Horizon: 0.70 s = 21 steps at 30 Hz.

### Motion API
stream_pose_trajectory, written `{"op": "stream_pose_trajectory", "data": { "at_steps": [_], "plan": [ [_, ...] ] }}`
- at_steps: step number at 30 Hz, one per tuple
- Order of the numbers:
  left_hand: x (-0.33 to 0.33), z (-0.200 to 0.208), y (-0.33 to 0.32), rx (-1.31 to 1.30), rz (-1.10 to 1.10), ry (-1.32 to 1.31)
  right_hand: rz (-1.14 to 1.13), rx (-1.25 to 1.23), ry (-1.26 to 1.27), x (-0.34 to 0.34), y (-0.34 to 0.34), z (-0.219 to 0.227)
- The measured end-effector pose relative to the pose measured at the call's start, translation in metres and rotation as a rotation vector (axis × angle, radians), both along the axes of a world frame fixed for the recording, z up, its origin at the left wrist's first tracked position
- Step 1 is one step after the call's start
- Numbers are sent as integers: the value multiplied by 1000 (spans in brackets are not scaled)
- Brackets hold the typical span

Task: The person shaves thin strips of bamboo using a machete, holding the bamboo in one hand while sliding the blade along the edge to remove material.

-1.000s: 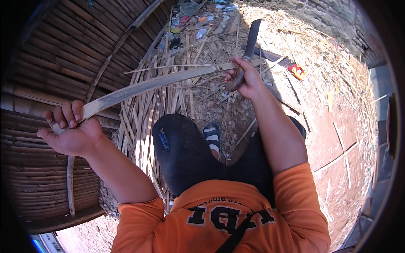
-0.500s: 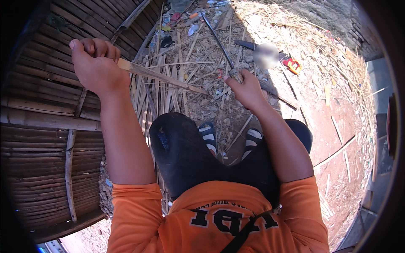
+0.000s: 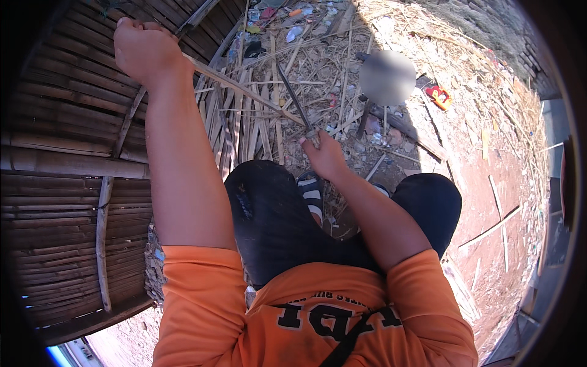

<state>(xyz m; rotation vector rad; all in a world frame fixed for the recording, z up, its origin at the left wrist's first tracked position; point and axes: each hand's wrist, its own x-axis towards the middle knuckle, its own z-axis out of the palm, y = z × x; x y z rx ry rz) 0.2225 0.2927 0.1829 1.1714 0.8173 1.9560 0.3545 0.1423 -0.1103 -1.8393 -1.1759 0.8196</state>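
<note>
My left hand (image 3: 147, 52), closed and raised at the far left, grips a long bamboo strip (image 3: 238, 88). The strip slants down to the right, its free end in front of my knees. A machete (image 3: 292, 95) with a long, thin dark blade is in my closed right hand (image 3: 327, 156), above the space between my knees. Its blade points away and slightly left. The strip's free end meets the blade near the handle in the picture; whether they touch I cannot tell. My fingers hide most of the handle.
Split bamboo pieces (image 3: 251, 137) and shavings litter the ground ahead. A slatted bamboo wall (image 3: 67, 147) stands close on my left. Farther right lies a saw with a red-orange handle (image 3: 438, 98), beside a blurred round patch. Loose sticks (image 3: 489, 226) lie on the reddish ground at right.
My right hand has come left and nearer with the machete, bringing its blade to the strip's free end. My left hand has shifted slightly farther away and right.
</note>
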Motion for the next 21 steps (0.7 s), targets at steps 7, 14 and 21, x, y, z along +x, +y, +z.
{"op": "stream_pose_trajectory", "data": {
  "at_steps": [7, 14, 21],
  "plan": [
    [-16, -2, 6, -13, 35, -33, -88, 195, 53, -7, 3, 50],
    [-14, 2, 10, -66, 56, -99, 123, -41, -117, -15, -3, -5],
    [-13, -5, 8, 12, 22, -50, -78, 180, 101, -9, 9, 66]
  ]
}}
